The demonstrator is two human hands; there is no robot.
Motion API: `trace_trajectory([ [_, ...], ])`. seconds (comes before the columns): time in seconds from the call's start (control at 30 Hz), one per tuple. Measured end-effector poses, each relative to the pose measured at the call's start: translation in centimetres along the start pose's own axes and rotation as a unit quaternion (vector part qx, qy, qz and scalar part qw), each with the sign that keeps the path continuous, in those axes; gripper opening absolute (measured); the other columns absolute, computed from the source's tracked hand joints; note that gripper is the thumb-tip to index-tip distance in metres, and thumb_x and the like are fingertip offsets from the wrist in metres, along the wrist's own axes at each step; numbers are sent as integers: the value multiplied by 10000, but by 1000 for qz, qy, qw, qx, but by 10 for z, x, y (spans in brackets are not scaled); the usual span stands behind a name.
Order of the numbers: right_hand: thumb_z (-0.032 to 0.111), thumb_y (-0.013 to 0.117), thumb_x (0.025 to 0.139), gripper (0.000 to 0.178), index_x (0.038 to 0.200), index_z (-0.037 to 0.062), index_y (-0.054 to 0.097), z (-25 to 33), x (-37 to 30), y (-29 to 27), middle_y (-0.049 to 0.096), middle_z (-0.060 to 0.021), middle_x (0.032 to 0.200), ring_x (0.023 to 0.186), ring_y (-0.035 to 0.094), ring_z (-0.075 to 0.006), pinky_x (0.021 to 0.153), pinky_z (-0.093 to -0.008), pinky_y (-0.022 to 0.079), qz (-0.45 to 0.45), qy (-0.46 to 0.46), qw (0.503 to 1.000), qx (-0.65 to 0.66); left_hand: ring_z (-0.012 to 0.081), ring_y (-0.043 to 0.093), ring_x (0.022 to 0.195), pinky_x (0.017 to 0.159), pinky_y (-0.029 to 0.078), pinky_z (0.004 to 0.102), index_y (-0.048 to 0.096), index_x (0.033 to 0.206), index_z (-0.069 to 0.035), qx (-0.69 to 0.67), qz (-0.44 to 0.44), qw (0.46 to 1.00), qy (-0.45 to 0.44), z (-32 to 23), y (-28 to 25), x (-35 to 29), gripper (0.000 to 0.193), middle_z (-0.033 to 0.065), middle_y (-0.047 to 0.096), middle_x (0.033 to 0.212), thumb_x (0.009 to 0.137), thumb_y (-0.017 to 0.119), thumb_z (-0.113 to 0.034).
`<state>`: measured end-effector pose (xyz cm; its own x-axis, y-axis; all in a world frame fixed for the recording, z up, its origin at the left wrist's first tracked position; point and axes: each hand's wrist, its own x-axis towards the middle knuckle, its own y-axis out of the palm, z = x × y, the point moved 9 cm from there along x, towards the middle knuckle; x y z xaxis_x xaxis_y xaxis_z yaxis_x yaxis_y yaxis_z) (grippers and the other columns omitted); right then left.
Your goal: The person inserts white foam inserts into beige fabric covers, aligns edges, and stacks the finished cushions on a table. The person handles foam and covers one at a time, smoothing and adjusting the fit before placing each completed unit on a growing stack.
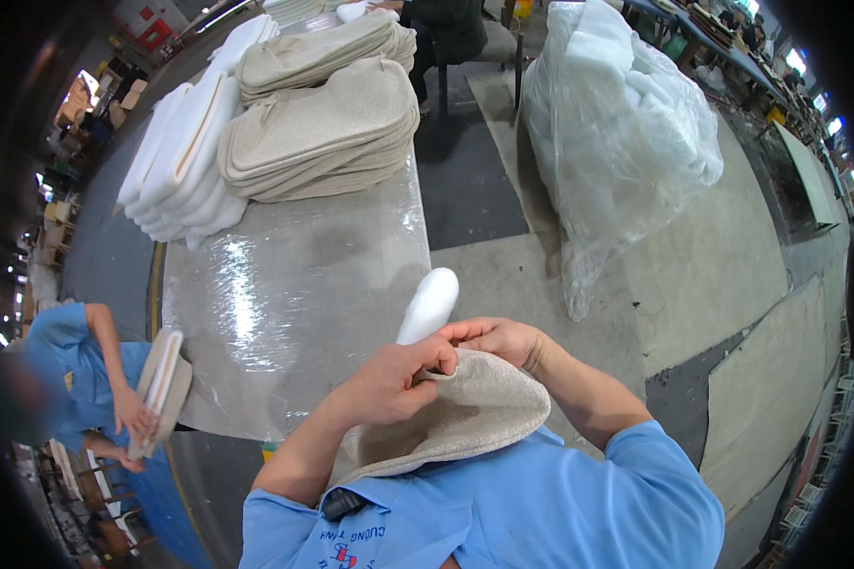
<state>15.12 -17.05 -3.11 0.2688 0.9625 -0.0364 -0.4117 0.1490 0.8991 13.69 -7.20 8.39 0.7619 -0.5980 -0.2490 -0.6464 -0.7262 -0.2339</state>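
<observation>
A beige fabric cushion cover (pixel 479 403) rests against my chest, its upper edge gathered between my hands. My left hand (pixel 403 375) is closed, thumb and fingers pinching that edge. Beside it, my right hand (pixel 495 341) is closed at the same edge, its fingertips partly hidden behind the cloth. A rounded white padding piece (pixel 430 303) sticks up past my hands, over the table's near right side. Its lower end is out of sight behind my left hand, so I cannot tell how far it goes into the cover.
On the plastic-wrapped table (pixel 304 284) stand stacked beige cushion covers (pixel 323 123) and a pile of white padding (pixel 185 156). At left, a co-worker (pixel 95 370) handles a beige cushion piece (pixel 161 389). A large clear plastic bag (pixel 617 142) of white filling stands at right; another person (pixel 451 28) sits beyond.
</observation>
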Motion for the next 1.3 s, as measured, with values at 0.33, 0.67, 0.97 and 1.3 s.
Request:
trace_trajectory([
  [0.33, 22, 693, 990, 417, 1402, -5, 636, -20, -5, -9, 644, -117, 1456, 1251, 656, -178, 1085, -336, 530, 17, -24, 999, -22, 68, 582, 858, 740, 462, 259, 637, 1140, -79, -39, 40, 998, 5, -6, -3, 1, 239, -4, 681, 933, 921, 688, 2],
  [0.67, 106, 734, 1016, 187, 892, 125, 597, -11, -31, -31, 642, 50, 904, 825, 570, -66, 740, -263, 501, -227, -233, 933, -156, 107, 596, 750, 683, 488, 307, 691, 912, -34, 55, 31, 988, -142, 52, -30, 11, 245, 30, 681, 788, 920, 831, -235],
  [0.97, 110, 696, 1021, 204, 903, 68, 535, 2, -45, 0, 567, 53, 896, 829, 497, -61, 727, -268, 449, -302, -215, 867, -332, 82, 620, 905, 828, 518, 265, 671, 1157, -69, -113, 76, 981, -136, 84, -17, 21, 232, -22, 672, 986, 939, 746, -39],
  [1.3, 100, 742, 931, 229, 971, 38, 525, 23, -45, 31, 538, -103, 798, 738, 565, -180, 665, -353, 478, -448, -215, 711, -497, 97, 672, 924, 848, 550, 287, 756, 1190, -37, -246, 68, 917, -306, 113, -15, 53, 340, 5, 742, 1033, 1079, 652, -341],
])
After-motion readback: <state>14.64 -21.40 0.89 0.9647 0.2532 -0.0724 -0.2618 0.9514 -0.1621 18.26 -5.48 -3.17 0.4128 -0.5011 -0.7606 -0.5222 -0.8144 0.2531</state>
